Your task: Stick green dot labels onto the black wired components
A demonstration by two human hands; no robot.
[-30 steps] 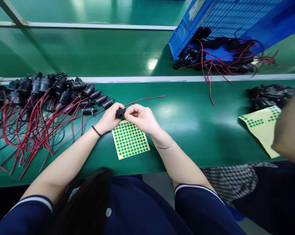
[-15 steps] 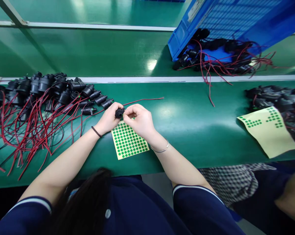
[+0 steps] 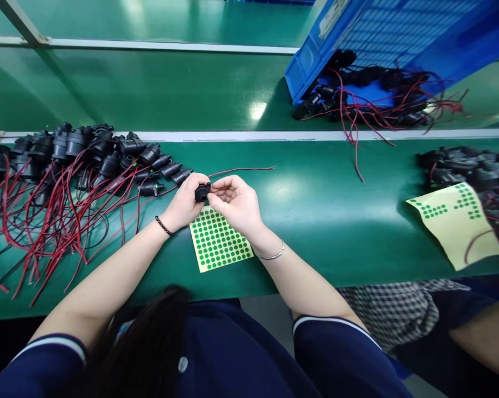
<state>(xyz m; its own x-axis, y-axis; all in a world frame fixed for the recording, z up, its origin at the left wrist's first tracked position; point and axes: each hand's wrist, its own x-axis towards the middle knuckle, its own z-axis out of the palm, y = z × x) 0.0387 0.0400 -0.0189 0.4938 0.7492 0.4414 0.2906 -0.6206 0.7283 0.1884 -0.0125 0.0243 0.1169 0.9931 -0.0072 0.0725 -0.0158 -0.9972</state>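
My left hand (image 3: 190, 196) is closed around a small black pump (image 3: 202, 192) with its round end facing me. At the pump's right side, my right hand (image 3: 236, 204) has its thumb and curled fingertips against the housing; whether a sticker is between them is too small to tell. A red wire (image 3: 249, 168) stretches right across the table behind my hands. Just below them lies a pale yellow sheet of green round stickers (image 3: 222, 243), its upper edge partly covered by my right hand.
Many black pumps (image 3: 79, 141) with tangled red and black wires (image 3: 67, 215) are heaped on the left. A tilted blue crate (image 3: 293, 83) holds more at the back right. Another pile (image 3: 477, 166) and a partly used sticker sheet (image 3: 460, 232) lie right, near another person's arm (image 3: 485, 337).
My right fingers have loosened from a tight pinch and spread slightly beside the pump. My left hand keeps its hold. At the right, the other person's arm has shifted left.
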